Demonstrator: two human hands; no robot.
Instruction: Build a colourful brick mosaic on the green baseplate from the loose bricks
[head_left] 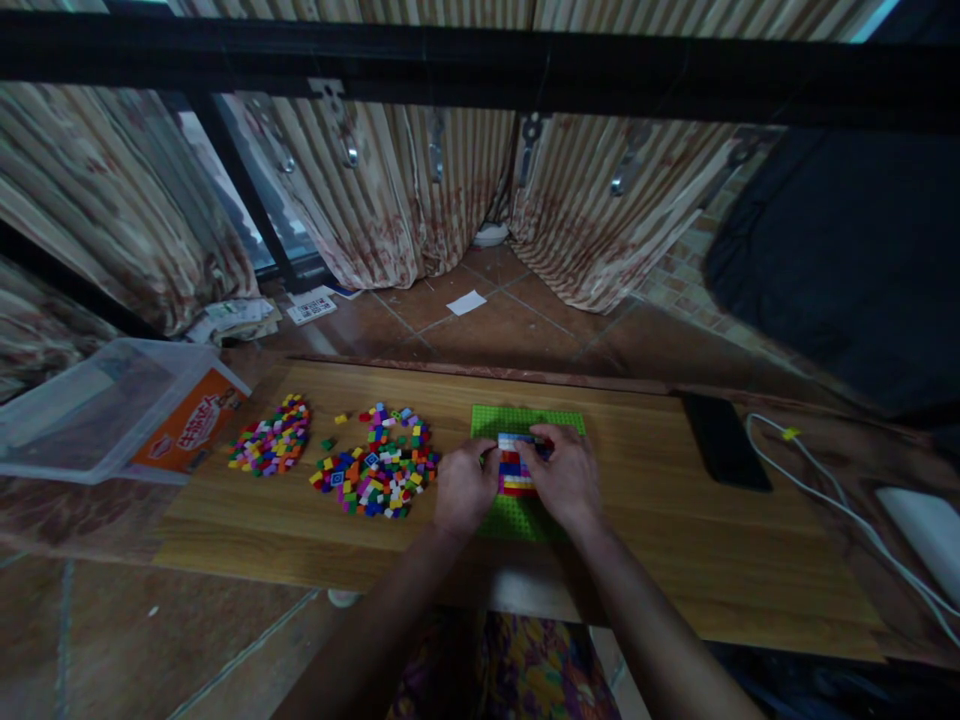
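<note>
A green studded baseplate lies on the wooden board, with rows of coloured toy bricks built up in its middle: white, blue, red and yellow. My left hand is at the left side of these bricks, thumb and fingers closed against them. From the right, my right hand reaches over the bricks with its fingers bent together at their upper end. Whatever sits between its fingertips is hidden. Left of the baseplate, a large pile of loose bricks spreads close to my left hand.
A smaller pile of tiny bricks lies farther left, beside a clear plastic bin with an orange packet. On the right are a black phone, a white cable and a white device. Curtains hang behind.
</note>
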